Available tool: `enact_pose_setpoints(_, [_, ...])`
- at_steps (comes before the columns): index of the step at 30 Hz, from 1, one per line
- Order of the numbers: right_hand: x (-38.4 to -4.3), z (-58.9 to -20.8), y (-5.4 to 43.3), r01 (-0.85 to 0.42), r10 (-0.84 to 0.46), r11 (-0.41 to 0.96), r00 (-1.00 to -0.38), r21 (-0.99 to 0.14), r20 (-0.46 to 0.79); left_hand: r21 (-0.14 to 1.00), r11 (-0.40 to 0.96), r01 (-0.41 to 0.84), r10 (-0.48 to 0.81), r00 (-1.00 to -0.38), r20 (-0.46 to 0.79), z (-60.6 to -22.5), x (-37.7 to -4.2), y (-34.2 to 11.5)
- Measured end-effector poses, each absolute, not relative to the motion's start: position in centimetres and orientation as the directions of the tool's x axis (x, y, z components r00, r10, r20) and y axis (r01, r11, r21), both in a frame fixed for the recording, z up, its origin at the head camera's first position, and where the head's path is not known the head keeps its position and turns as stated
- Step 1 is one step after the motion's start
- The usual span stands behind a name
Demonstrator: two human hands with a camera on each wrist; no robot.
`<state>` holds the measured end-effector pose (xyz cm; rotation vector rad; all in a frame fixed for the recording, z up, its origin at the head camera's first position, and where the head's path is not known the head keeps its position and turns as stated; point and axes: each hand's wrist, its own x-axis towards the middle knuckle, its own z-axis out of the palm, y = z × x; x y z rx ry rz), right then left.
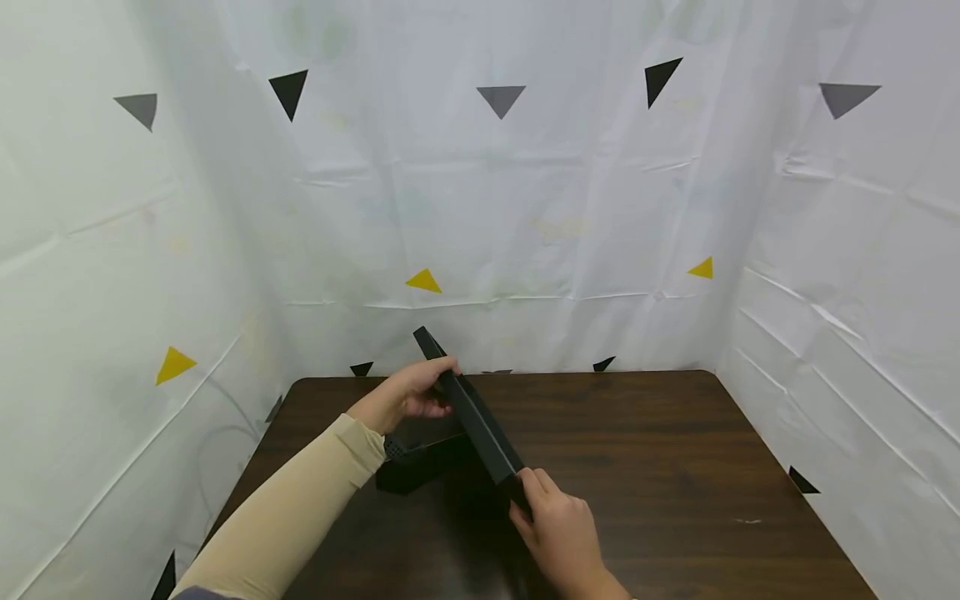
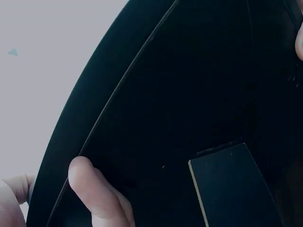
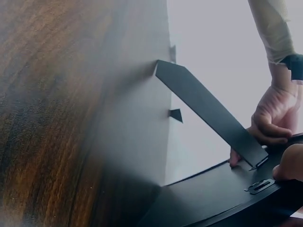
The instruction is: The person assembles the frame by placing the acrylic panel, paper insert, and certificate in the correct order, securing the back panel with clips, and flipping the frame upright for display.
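A black picture frame (image 1: 480, 425) is held up on a slant over the table, its thin edge facing the head view. My left hand (image 1: 416, 392) grips its upper end, with fingertips (image 2: 97, 189) pressed on the dark back panel in the left wrist view. The lower end is gripped by my right hand (image 1: 558, 525); its thumb (image 3: 291, 163) lies on the frame in the right wrist view. From the back, a flat black stand leg (image 3: 208, 111) sticks out at an angle. Near the thumb is a small metal hanger (image 3: 260, 187). The frame's front is hidden.
Under the frame lies a dark brown wooden table (image 1: 660, 450). White sheeting (image 1: 570, 200) with black, grey and yellow triangles encloses it at the back and both sides. A faint cable (image 1: 217, 429) shows behind the left sheet.
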<state>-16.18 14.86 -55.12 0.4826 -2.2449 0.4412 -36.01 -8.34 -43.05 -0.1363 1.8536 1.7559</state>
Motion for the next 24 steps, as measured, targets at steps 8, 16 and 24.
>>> enact_pose_setpoints(8, [-15.7, -54.2, 15.1, -0.451, -0.202, 0.858, -0.736, -0.246, 0.646, 0.89, 0.115, -0.441, 0.312, -0.834, -0.454, -42.9, -35.7, -8.6])
enact_pose_setpoints(16, [-15.6, -53.6, 17.2, -0.498, -0.164, 0.679, -0.819, -0.539, 0.55, 0.894, 0.14, -0.426, 0.316, -0.836, -0.448, -43.1, -35.7, -8.8])
enact_pose_setpoints(24, [-19.8, -55.1, 19.7, -0.164, -0.088, 0.414, -0.986, -0.896, 0.14, 0.884, 0.148, -0.444, 0.321, -0.824, -0.467, -42.9, -36.0, -8.6])
